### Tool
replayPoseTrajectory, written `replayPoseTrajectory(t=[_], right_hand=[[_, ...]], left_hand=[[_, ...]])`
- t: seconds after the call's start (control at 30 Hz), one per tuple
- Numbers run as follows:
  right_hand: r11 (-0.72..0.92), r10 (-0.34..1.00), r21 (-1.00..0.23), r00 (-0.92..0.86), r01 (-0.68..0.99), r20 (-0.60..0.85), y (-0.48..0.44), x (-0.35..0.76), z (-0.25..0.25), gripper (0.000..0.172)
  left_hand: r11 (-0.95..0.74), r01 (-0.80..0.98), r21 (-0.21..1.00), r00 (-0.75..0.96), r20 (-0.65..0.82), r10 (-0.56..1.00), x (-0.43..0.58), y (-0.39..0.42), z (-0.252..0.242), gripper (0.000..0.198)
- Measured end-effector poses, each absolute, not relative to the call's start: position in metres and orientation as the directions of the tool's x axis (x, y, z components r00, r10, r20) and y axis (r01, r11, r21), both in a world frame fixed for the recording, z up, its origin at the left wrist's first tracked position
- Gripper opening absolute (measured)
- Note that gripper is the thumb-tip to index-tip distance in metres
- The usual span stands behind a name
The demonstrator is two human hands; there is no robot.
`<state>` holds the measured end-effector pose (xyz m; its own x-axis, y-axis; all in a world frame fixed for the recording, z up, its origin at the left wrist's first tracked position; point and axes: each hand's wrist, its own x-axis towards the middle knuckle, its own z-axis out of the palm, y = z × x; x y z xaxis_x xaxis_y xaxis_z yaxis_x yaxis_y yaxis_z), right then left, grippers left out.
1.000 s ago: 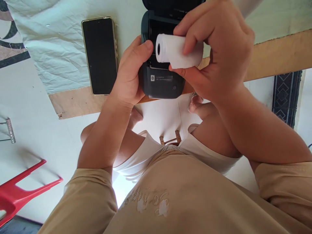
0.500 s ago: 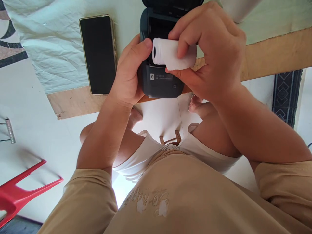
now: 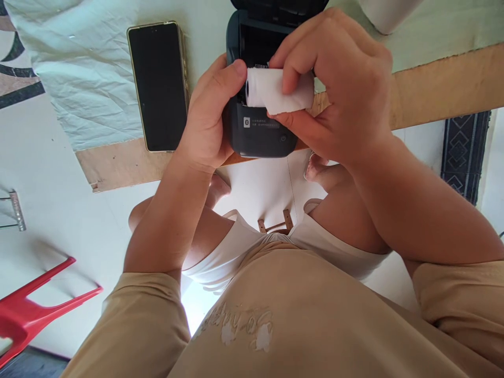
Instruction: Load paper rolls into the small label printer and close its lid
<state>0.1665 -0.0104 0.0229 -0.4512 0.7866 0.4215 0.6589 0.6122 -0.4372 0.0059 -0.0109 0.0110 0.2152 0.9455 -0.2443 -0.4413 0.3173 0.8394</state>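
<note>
A small dark label printer [image 3: 262, 134] is at the table's near edge with its black lid [image 3: 281, 9] raised. My left hand [image 3: 214, 107] grips the printer's left side, thumb on the rim of the bay; its other fingers are hidden beneath or behind the body. In my right hand [image 3: 342, 79] is a white paper roll [image 3: 265, 89], pinched between thumb and fingers. The roll lies crosswise over the open bay, its left end at the bay's left wall beside my left thumb. How deep it sits I cannot tell.
A dark-screened phone [image 3: 157, 86] lies left of the printer on the pale green tablecloth [image 3: 86, 68]. A white object [image 3: 388, 13] stands at the upper right. Brown board [image 3: 122, 165] edges the table. On the floor at lower left is a red plastic stool [image 3: 35, 310].
My right hand has lowered the paper roll slightly and tilted it toward the bay, so its hollow end shows less. My left hand and the printer have barely moved.
</note>
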Motion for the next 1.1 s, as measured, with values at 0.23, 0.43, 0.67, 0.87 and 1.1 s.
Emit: replayPoseTrajectory(t=[0.23,0.43,0.67,0.87,1.1], right_hand=[[0.611,0.789,-0.446,-0.454,0.654,0.415,-0.0111,0.165,0.0222,0.02],[0.608,0.791,-0.445,-0.45,0.657,0.415,-0.011,0.1667,0.0225,0.019],[0.611,0.789,-0.436,-0.46,0.661,0.408,-0.0118,0.1668,0.0253,0.017],[0.609,0.789,-0.436,-0.447,0.662,0.422,-0.0113,0.1654,0.0237,0.018],[0.617,0.782,-0.423,-0.452,0.664,0.429,-0.0127,0.1652,0.0231,0.017]], left_hand=[[0.343,-0.4,0.85,0.221,-0.273,0.936,0.0059,-0.0115,0.0143,0.016],[0.34,-0.449,0.827,0.259,-0.243,0.935,0.006,-0.0121,0.0146,0.013],[0.316,-0.454,0.833,0.239,-0.227,0.944,0.0062,-0.01,0.0108,0.014],[0.325,-0.452,0.831,0.273,-0.217,0.937,0.0031,-0.0092,0.0098,0.012],[0.324,-0.457,0.829,0.272,-0.216,0.938,0.0029,-0.0082,0.0072,0.013]])
